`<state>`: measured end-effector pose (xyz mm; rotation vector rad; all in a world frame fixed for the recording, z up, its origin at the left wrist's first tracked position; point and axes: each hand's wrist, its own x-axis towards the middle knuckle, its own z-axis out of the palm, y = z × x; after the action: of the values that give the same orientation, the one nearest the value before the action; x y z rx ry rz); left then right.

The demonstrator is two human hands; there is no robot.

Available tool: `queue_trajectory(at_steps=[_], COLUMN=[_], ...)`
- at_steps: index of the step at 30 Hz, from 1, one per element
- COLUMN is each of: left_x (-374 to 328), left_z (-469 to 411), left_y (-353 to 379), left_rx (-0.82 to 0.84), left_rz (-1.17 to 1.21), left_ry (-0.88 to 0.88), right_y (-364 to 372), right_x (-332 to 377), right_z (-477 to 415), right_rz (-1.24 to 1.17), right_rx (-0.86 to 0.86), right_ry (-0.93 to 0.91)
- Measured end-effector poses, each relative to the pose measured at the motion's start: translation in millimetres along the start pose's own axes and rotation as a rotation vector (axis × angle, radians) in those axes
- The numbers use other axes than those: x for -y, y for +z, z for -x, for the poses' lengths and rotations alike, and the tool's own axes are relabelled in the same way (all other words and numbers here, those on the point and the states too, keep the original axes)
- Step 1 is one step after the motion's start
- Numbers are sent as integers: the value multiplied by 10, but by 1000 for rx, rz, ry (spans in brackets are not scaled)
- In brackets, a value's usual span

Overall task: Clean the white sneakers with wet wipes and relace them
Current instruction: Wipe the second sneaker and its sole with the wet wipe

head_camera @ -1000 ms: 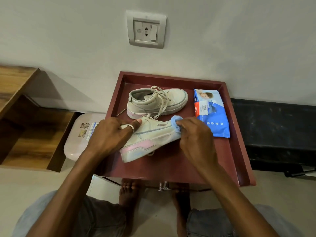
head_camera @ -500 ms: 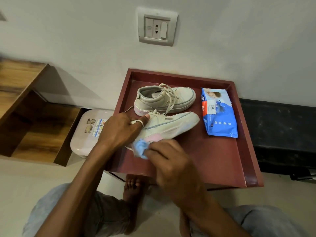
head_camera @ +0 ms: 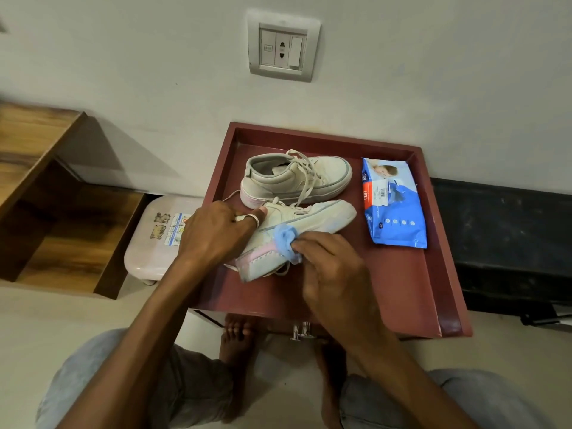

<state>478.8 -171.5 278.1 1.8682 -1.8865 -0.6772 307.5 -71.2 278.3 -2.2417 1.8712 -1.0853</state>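
So the near sneaker (head_camera: 297,224) is lying tipped on its side around the middle of the desk (head_camera: 411,292), toe pointing at the right edge, heel toward the front left corner, pink bit of the sole facing up. Left hand (head_camera: 216,235) is clamped over the heel end holding it down, ring on one finger. Right hand (head_camera: 332,267) has a scrunched blue wet wipe (head_camera: 286,241) pinched in its fingertips, pressed right against the side of the shoe just above the sole. The second sneaker (head_camera: 294,179) sits upright just behind it, closer to the back edge, laces still in and hanging loose over the near one. Pack of wipes (head_camera: 393,201) lies flat by the right edge, apart from both shoes. Past the left edge there's a pale plastic stool (head_camera: 154,239), and a wall socket (head_camera: 283,46) up above
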Motion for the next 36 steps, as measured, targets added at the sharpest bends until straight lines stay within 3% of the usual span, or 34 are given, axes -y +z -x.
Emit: queue_trajectory(at_steps=[2, 7, 11, 13, 19, 27, 33, 36], left_x=[3, 53, 19, 9, 38, -20, 13, 0], left_z=[-6, -28, -18, -16, -24, 9, -5, -10], left_y=[13, 21, 10, 13, 33, -19, 9, -17], left_rx=[-6, 0, -8, -15, 4, 3, -2, 6], left_rz=[-13, 1, -13, -28, 4, -1, 7, -3], left_ry=[-6, -12, -10, -18, -48, -34, -42, -24], right_y=[36, 120, 89, 104, 240, 75, 187, 112], right_x=[123, 370, 78, 107, 403, 90, 409, 202], right_z=[57, 137, 26, 41, 207, 45, 238, 135], right_rz=[-11, 23, -23, -25, 113, -13, 76, 45], right_rx=[5, 133, -7, -19, 153, -9, 150, 82], right_ry=[-35, -325, -96, -68, -447, -81, -457, -350])
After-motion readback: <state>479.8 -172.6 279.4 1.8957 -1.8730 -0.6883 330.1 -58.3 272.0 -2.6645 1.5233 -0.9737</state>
